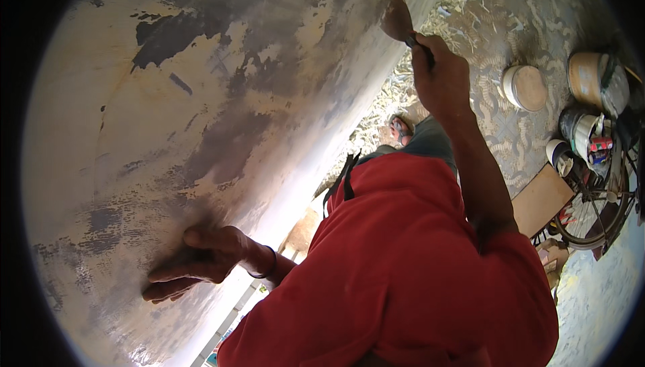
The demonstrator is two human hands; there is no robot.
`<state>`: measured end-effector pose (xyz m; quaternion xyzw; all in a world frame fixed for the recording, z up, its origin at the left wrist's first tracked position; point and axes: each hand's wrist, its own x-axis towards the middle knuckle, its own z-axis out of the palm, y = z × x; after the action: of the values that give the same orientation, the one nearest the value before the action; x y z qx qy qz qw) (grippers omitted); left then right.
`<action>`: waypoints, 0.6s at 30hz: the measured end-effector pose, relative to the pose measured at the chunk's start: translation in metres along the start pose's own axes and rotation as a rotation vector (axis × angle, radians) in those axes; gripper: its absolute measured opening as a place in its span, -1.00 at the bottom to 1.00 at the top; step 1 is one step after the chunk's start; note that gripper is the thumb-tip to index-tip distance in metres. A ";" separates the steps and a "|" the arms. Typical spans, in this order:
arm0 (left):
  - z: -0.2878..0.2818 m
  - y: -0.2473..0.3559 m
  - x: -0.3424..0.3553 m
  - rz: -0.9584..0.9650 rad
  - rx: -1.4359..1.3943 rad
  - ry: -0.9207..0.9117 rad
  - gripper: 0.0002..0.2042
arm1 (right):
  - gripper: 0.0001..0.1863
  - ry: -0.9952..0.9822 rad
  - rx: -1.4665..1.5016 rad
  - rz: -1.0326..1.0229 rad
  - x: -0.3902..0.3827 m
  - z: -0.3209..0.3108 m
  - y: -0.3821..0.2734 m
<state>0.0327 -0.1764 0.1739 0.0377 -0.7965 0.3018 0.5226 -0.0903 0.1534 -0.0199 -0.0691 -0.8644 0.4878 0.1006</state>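
A wall (201, 105) with patchy pale and grey-brown paint fills the left side. My right hand (443, 78) is closed round the dark handle of a paint scraper (398, 18). The scraper's broad blade points up at the wall's far right part; I cannot tell whether its edge touches the surface. Lower down, my left hand (208, 259), with a dark band at the wrist, is at the wall, fingers stretched out and thumb apart. Nothing is in it.
Pale scraps (396, 92) litter the patterned floor (497, 24) along the wall's foot. To the right stand a round lidded tub (525, 88), a larger bucket (588, 78), an open white bucket with items in it (586, 128), a brown board (543, 199) and a bicycle wheel (594, 216).
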 end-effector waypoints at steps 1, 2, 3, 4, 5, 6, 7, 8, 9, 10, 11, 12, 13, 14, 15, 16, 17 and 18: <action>0.000 -0.001 0.000 0.002 0.003 0.005 -0.30 | -0.81 -0.010 -0.001 0.025 0.000 -0.004 0.004; 0.000 -0.002 -0.001 0.002 0.009 0.008 -0.30 | -0.81 -0.020 -0.003 0.048 0.000 -0.008 0.006; -0.001 -0.003 -0.001 0.002 0.016 0.011 -0.30 | -0.81 -0.033 -0.003 0.072 -0.005 -0.014 0.006; -0.001 -0.005 -0.002 0.001 0.022 0.013 -0.30 | -0.81 -0.045 -0.003 0.096 -0.014 -0.022 0.002; 0.000 -0.004 -0.004 -0.019 0.030 0.014 -0.30 | -0.81 -0.060 0.001 0.118 -0.021 -0.028 -0.002; 0.001 -0.004 -0.006 -0.033 0.036 0.010 -0.30 | -0.81 -0.052 0.027 0.085 -0.030 -0.032 -0.009; 0.001 -0.005 -0.008 -0.047 0.042 0.007 -0.30 | -0.82 -0.043 0.054 0.051 -0.039 -0.034 -0.019; 0.002 -0.005 -0.007 -0.039 0.045 0.015 -0.29 | -0.82 -0.029 0.082 0.013 -0.041 -0.034 -0.024; 0.003 -0.004 -0.006 -0.031 0.037 0.022 -0.29 | -0.81 -0.034 0.052 -0.062 -0.044 -0.024 -0.017; 0.004 -0.003 -0.005 -0.024 0.030 0.028 -0.28 | -0.79 -0.009 0.068 -0.182 -0.036 -0.009 -0.009; 0.004 -0.001 -0.004 -0.039 0.015 0.027 -0.27 | -0.79 -0.030 -0.030 -0.162 -0.030 0.012 0.004; 0.003 0.001 -0.004 -0.058 0.007 0.025 -0.26 | -0.78 -0.057 -0.126 -0.147 -0.027 0.024 0.009; 0.003 0.002 -0.004 -0.076 -0.002 0.022 -0.25 | -0.78 -0.055 -0.109 -0.111 -0.032 0.024 0.014; 0.002 0.000 -0.004 -0.080 -0.014 0.023 -0.25 | -0.77 -0.060 -0.086 -0.080 -0.035 0.023 0.011; 0.003 -0.003 -0.005 -0.082 -0.027 0.023 -0.24 | -0.77 -0.065 -0.063 -0.049 -0.037 0.021 0.008; 0.002 -0.006 -0.006 -0.085 -0.040 0.024 -0.24 | -0.78 -0.093 0.032 0.027 -0.036 0.013 0.007; 0.004 -0.005 -0.009 -0.095 -0.034 0.023 -0.24 | -0.75 -0.121 0.020 0.050 -0.042 0.005 0.001; 0.002 -0.004 -0.009 -0.094 -0.028 0.018 -0.25 | -0.72 -0.153 0.013 0.083 -0.048 -0.002 -0.003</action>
<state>0.0365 -0.1833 0.1678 0.0651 -0.7932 0.2661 0.5438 -0.0430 0.1431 -0.0219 -0.0667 -0.8628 0.5010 0.0143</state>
